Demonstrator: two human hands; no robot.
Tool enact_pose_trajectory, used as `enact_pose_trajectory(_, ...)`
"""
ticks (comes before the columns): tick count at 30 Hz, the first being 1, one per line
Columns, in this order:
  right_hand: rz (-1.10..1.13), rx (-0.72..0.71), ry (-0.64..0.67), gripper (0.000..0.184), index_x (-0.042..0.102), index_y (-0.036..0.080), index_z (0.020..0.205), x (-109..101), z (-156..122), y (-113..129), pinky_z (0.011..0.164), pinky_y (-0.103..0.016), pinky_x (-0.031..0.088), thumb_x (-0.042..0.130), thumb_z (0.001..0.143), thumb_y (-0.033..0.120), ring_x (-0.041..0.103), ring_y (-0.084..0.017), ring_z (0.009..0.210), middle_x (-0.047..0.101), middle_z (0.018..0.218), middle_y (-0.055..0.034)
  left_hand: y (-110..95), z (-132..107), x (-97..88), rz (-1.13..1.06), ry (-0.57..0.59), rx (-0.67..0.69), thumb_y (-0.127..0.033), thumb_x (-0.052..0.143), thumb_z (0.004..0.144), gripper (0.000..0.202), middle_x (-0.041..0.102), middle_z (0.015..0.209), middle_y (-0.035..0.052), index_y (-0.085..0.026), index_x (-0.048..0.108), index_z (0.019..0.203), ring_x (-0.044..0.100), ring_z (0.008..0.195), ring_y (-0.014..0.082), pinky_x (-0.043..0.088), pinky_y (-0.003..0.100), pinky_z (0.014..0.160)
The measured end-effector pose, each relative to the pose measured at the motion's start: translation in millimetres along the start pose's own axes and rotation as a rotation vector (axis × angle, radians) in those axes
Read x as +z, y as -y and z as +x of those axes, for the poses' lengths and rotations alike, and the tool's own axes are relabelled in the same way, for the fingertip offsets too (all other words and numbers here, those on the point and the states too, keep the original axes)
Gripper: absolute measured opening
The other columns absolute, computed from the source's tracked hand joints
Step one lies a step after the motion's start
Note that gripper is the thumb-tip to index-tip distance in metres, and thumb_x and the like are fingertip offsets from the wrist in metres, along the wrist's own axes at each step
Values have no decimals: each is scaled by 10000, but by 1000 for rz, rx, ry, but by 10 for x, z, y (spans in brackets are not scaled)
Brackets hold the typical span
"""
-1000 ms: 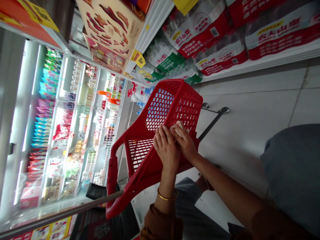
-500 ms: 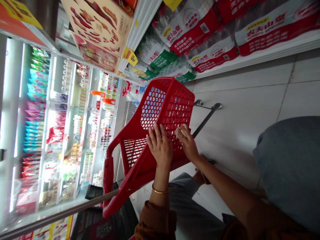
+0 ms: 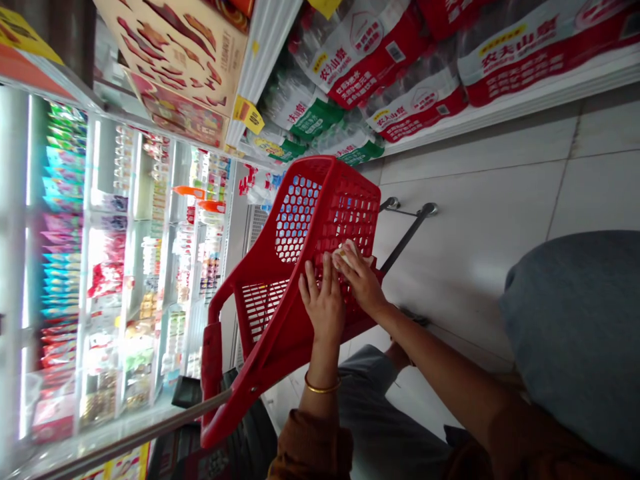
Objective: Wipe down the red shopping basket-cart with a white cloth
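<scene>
- Location: the cart [image 3: 280, 343] stands on the floor [image 3: 475, 193] in front of the person, near a shelf [image 3: 505, 119] of packed bottles [image 3: 417, 100].
- Right hand [image 3: 364, 285]: fingers slightly parted, holding a crumpled white cloth [image 3: 343, 251] against the slotted panel [image 3: 357, 200]. Part of the cloth is hidden under the fingers.
- Left hand [image 3: 326, 308]: fingers wide, back of the hand up, no item seen in it. It lies over the cart's red wall, its fingertips just beside the right hand; the palm is hidden, so firm contact cannot be confirmed.
- Progress, done: the cloth is in hand and on the panel, so the work is judged to be under way. No mark or sheen separates treated surface from untreated, so the area covered cannot be told.
- Progress, left: the loop [image 3: 212, 360], the pole [image 3: 150, 429] and the leg [image 3: 407, 240] are out of the hands' present reach; whether they call for attention cannot be told.
- Orientation, cart: long axis runs slantwise across the view, loop end at lower left, far rim at upper right. The leg juts to the right, ending in a wheel [image 3: 430, 209].
- Orientation, cloth: bunched, with no clear long axis.
</scene>
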State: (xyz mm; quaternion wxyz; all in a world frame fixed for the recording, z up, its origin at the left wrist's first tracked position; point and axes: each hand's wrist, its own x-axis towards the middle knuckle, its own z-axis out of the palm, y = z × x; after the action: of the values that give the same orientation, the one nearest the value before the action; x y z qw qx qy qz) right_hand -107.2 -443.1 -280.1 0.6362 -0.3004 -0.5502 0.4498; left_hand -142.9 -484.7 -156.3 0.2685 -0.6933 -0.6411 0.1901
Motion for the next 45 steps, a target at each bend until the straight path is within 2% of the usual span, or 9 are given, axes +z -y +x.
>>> enact_pose_trajectory(5, -37, 50, -31, 702, 159, 466, 1477, -36, -159, -150, 1203, -438, 277, 385, 957, 52, 183, -196, 1467, 196, 1590, 101, 41, -14, 20, -24, -37, 44, -121, 452, 916, 494, 509, 1424, 63, -208, 467, 1402, 80, 1473, 277, 181, 562, 1192)
enact_pose_trajectory(8, -24, 118, -28, 716, 183, 442, 1481, -34, -280, -270, 1180, -451, 314, 360, 935, 15, 190, -195, 1466, 139, 1605, 81, 67, -13, 31, -25, -29, 60, -103, 441, 914, 463, 515, 1418, 75, -185, 516, 1363, 154, 1464, 273, 151, 560, 1199)
enact_pose_trajectory(11, 5, 169, -19, 747, 219, 418, 1483, -28, -379, -369, 1161, -457, 345, 360, 894, -20, 189, -201, 1468, 106, 1611, 68, 87, -6, 44, -12, -27, 71, -100, 438, 915, 443, 510, 1422, 78, -177, 538, 1340, 197, 1456, 274, 129, 564, 1201)
enact_pose_trajectory(18, -8, 212, -108, 761, 295, 373, 1475, -65, -464, -448, 1061, -420, 475, 350, 846, -53, 287, -218, 1437, 225, 1593, 11, 122, -13, 58, 16, -34, 96, -97, 433, 922, 443, 499, 1432, 74, -164, 524, 1350, 157, 1463, 262, 97, 544, 1209)
enact_pose_trajectory(23, -104, 160, -166, 736, 206, 384, 1500, -81, -274, -258, 1141, -466, 383, 345, 898, -16, 255, -213, 1451, 215, 1596, 1, 126, -31, 76, -7, -43, 97, -83, 434, 916, 472, 511, 1419, 94, -170, 495, 1376, 132, 1465, 255, 105, 558, 1203)
enact_pose_trajectory(29, -102, -16, -64, 713, 138, 402, 1505, -46, 82, 21, 1180, -487, 305, 353, 944, 20, 159, -229, 1474, 153, 1611, 24, 107, -34, 74, -4, -58, 102, -110, 433, 930, 447, 521, 1412, 83, -172, 504, 1368, 121, 1466, 249, 77, 547, 1207)
enact_pose_trajectory(35, -63, 67, -34, 719, 145, 444, 1488, -21, -74, -160, 1193, -425, 299, 347, 948, 14, 179, -200, 1468, 131, 1607, 84, 102, -29, 70, 3, -70, 96, -82, 423, 921, 451, 535, 1401, 81, -163, 517, 1355, 109, 1467, 235, 67, 533, 1210)
enact_pose_trajectory(42, -59, 125, -46, 717, 193, 438, 1481, -43, -248, -321, 1190, -449, 288, 347, 932, 4, 243, -184, 1453, 202, 1597, 59, 107, -30, 82, -13, -63, 86, -75, 433, 913, 460, 538, 1396, 84, -172, 521, 1354, 144, 1461, 247, 81, 540, 1209)
enact_pose_trajectory(45, -42, 164, -50, 735, 227, 414, 1485, -57, -331, -392, 1165, -429, 342, 353, 901, -14, 256, -187, 1451, 224, 1594, 35, 108, -29, 83, -7, -54, 81, -77, 435, 914, 460, 540, 1394, 84, -171, 519, 1356, 143, 1460, 247, 83, 541, 1209)
